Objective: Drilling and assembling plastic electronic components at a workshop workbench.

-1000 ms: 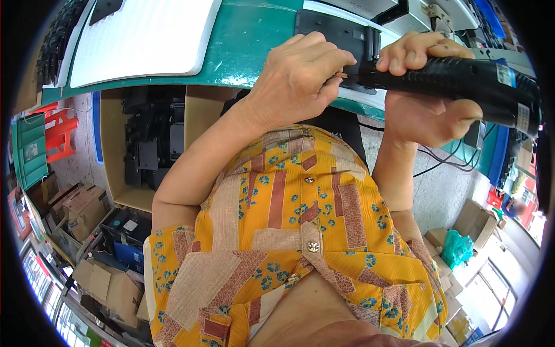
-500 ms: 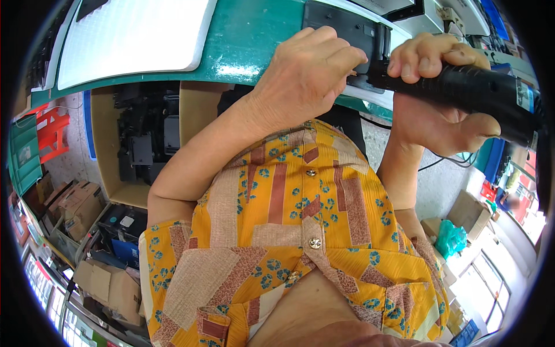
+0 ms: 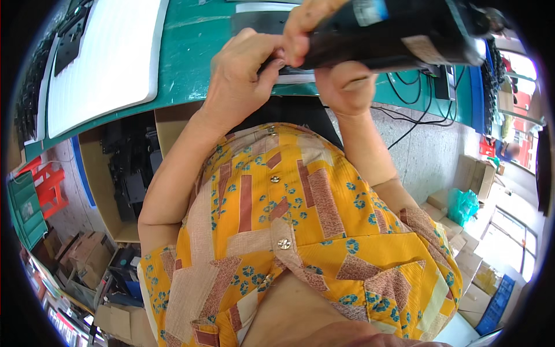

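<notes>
My right hand (image 3: 334,68) is wrapped around a black electric screwdriver (image 3: 399,36) that lies almost level above the near edge of the green table (image 3: 191,52). My left hand (image 3: 241,78) sits just left of it, its fingertips pinched at the tool's front end over a dark flat part (image 3: 260,20) on the table. What the fingertips pinch is hidden. A yellow patterned shirt fills the lower half of the view.
A white foam sheet (image 3: 101,63) lies on the table's left side, with a black part (image 3: 72,34) at its far corner. Below the table stands an open cardboard box (image 3: 124,173) of black parts. Black cables (image 3: 416,115) hang at the right. Cartons (image 3: 480,173) and a green crate (image 3: 26,208) stand on the floor.
The view has tilted, so the table and hands sit higher and more central. The screwdriver has swung to a more level pose, and my left fingers have moved closer to its tip.
</notes>
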Demonstrator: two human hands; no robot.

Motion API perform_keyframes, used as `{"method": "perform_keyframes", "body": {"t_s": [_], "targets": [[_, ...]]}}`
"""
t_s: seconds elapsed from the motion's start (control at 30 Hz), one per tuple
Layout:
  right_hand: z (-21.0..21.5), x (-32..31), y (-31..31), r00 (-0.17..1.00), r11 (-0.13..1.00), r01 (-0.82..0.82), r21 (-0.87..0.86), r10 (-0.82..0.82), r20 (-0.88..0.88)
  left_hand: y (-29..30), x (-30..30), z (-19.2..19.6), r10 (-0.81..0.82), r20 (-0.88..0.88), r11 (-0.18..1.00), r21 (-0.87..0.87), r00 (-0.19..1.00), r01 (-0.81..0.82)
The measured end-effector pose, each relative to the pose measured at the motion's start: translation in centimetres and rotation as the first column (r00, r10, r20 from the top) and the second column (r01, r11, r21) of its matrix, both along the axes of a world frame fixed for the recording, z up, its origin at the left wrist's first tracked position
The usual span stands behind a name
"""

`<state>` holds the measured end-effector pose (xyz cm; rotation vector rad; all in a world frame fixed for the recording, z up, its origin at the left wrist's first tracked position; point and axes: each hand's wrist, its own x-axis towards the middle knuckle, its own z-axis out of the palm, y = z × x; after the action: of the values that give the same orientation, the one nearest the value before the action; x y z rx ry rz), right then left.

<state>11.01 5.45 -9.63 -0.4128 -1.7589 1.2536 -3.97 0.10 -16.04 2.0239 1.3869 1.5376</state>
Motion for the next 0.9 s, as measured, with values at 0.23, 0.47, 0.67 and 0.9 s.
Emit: {"method": "perform_keyframes", "body": {"t_s": [0.23,0.47,0.67,0.9], "targets": [[-0.9,3.2,2.1,0.782,0.93,-0.367,-0.007,0.305,-0.543,0.6,0.4,-0.9,0.024,-0.066,1.0,-0.005,0.998,-0.025],[0.0,13.9,5.1,0.85,0.986,0.155,-0.056,-0.162,-0.5,0.5,0.8,-0.4,0.063,-0.169,0.995,0.089,0.984,-0.048],[-1.9,13.7,6.3,0.774,0.891,0.438,-0.123,-0.443,-0.452,0.6,0.7,-0.4,0.06,-0.192,0.995,0.092,0.979,-0.043],[-1.2,13.6,5.5,0.824,0.971,0.185,-0.15,-0.236,-0.515,0.0,0.4,0.4,0.089,-0.169,0.978,0.203,0.982,-0.054]]}}
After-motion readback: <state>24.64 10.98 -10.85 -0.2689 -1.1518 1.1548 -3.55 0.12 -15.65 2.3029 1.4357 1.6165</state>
